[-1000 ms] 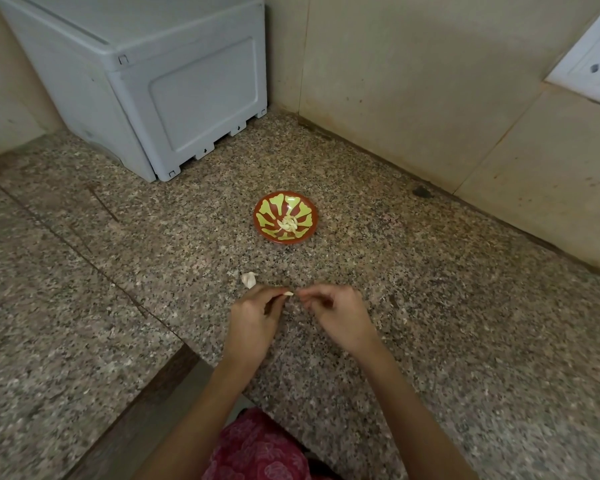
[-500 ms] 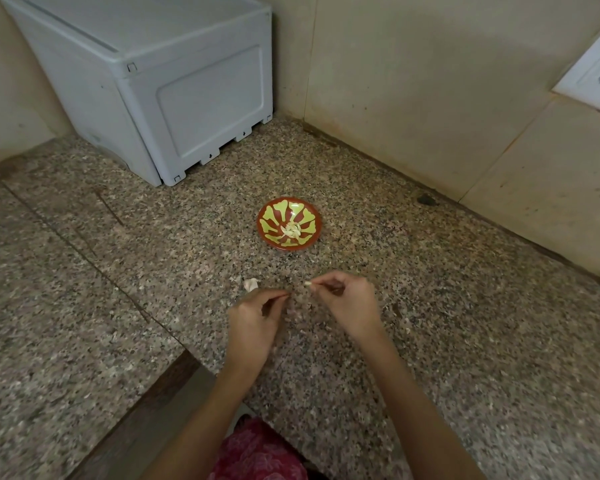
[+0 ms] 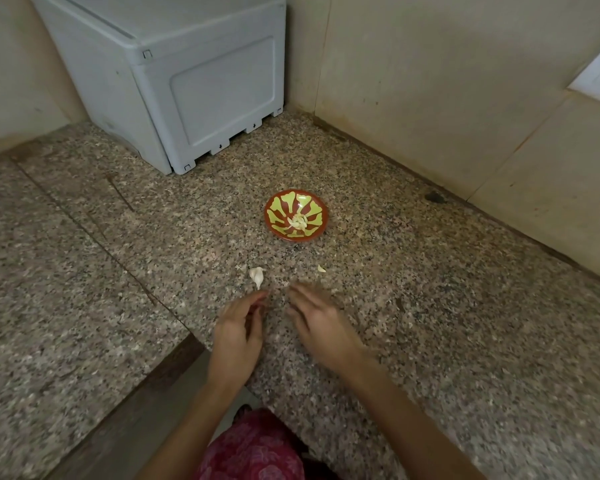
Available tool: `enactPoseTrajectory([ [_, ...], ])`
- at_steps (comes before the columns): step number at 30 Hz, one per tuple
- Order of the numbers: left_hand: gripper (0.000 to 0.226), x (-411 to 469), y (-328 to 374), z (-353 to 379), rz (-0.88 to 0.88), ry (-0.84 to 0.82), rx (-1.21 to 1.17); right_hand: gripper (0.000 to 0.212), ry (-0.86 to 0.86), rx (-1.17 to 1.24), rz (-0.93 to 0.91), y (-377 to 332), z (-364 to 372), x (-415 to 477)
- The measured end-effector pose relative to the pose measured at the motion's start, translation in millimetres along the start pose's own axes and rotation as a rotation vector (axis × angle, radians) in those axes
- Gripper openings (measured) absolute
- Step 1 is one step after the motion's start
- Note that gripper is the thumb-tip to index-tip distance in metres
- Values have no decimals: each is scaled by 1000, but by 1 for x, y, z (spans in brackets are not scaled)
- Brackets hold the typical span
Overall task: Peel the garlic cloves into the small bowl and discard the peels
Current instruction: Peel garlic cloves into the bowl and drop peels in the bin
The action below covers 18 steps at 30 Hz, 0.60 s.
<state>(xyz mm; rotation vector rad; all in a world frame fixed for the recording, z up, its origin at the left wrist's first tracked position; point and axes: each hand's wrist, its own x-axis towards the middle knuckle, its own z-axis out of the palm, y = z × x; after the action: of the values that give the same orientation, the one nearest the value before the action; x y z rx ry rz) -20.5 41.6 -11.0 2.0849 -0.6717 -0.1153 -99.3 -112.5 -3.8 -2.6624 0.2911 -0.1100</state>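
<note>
A small red bowl with a yellow-green pattern (image 3: 274, 206) stands on the granite counter, with several peeled garlic cloves (image 3: 298, 222) at its bottom. An unpeeled white clove (image 3: 257, 276) lies on the counter just beyond my left hand (image 3: 238, 336). My left hand's fingers are loosely extended and nothing shows between them. My right hand (image 3: 321, 323) is blurred, its fingers straight and spread low over the counter. A small pale scrap (image 3: 321, 268) lies a little beyond its fingertips, apart from the hand.
A grey-white plastic box (image 3: 187, 81) stands in the back left corner against the tiled wall (image 3: 430, 81). The counter edge (image 3: 174, 362) drops off at the lower left, next to my red patterned clothing (image 3: 253, 448). A dark spot (image 3: 434, 197) marks the base of the wall.
My right hand has let go of the small pale scrap, which now lies on the counter, and its fingers have straightened. My left hand's pinch has loosened. Both hands have drawn back slightly.
</note>
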Motion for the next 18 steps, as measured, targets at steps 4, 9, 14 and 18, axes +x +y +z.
enactPoseTrajectory([
  [4,33,-7,4,-2,-19,17,-28,49,58,-179,-3,-7,13,-10],
  [9,33,-20,5,0,-35,20,-35,56,52,-141,-98,-8,16,-28],
  [14,34,-26,10,2,-41,36,-34,89,9,-89,-130,6,3,-38],
  [18,34,-32,17,1,-24,31,-46,81,-33,-84,-161,8,-8,-42],
])
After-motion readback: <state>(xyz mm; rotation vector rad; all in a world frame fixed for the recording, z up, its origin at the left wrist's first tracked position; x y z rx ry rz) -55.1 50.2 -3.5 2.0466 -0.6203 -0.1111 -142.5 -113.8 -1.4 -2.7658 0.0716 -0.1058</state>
